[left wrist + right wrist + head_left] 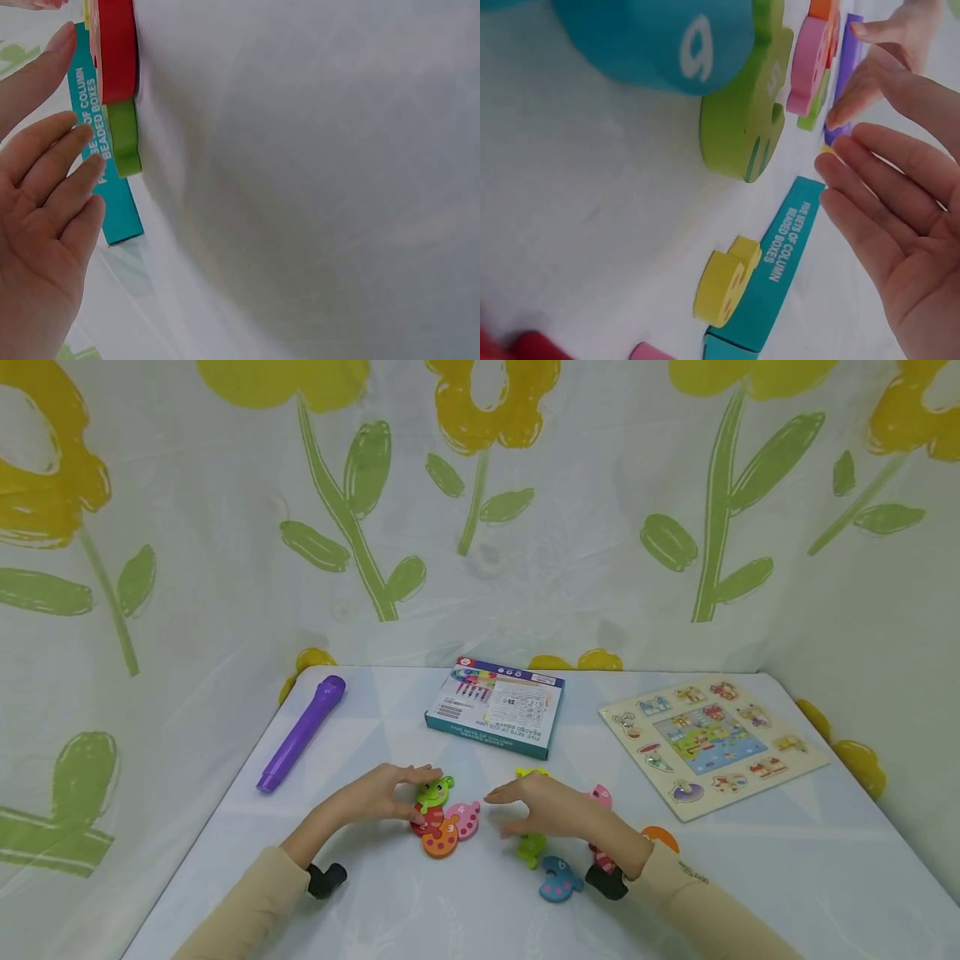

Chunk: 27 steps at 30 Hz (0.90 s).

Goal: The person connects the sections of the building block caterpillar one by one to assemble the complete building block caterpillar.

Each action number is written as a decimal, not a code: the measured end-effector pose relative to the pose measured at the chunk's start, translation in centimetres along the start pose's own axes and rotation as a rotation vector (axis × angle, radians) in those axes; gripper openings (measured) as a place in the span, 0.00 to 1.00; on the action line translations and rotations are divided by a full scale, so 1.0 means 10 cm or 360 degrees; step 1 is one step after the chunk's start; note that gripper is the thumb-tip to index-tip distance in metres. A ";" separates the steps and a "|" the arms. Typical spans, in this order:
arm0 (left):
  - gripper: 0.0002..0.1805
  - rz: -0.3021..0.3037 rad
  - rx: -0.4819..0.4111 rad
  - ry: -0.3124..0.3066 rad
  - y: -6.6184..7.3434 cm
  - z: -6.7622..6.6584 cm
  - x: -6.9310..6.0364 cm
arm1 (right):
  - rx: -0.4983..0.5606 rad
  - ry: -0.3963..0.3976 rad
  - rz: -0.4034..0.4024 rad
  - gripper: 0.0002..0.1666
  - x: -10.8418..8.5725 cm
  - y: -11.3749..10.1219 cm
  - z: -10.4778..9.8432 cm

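My left hand [375, 793] reaches over a joined row of puzzle pieces, fingers fairly straight beside a green smiling head piece [435, 792]. Joined to it are a red piece [431, 819], an orange piece [440, 842] numbered 3 and a pink piece [467, 821] numbered 4. My right hand [555, 806] hovers with extended fingers, holding nothing; its palm shows in the right wrist view. Below it lies a green piece [742, 127] numbered 5, with a blue piece [559, 880] nearer me. A yellow piece [724, 283] lies beyond, partly covered by this hand in the head view.
A teal-edged box [495, 706] stands at the table's back. On the left lies a purple marker-shaped stick [302, 735], on the right a wooden picture puzzle board [645, 727]. Pink, red and orange [662, 837] pieces lie around my right forearm, partly hidden.
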State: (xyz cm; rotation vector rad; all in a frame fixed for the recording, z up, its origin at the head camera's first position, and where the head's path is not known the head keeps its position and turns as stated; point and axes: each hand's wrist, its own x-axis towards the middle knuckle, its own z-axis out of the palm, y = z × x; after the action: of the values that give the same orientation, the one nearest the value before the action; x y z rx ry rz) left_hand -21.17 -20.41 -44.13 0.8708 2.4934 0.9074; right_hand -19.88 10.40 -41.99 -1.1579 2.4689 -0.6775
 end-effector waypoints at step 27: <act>0.45 -0.0025 0.0030 0.0060 0.03 0.14 -0.08 | 0.0048 0.0090 0.0204 0.30 -0.52 0.10 0.14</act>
State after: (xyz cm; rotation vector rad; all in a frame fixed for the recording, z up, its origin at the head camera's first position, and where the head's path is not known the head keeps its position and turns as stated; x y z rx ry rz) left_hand -19.69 -20.11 -44.85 0.8464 2.5412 0.9045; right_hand -16.64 14.66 -43.27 -0.9724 2.5449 -0.7172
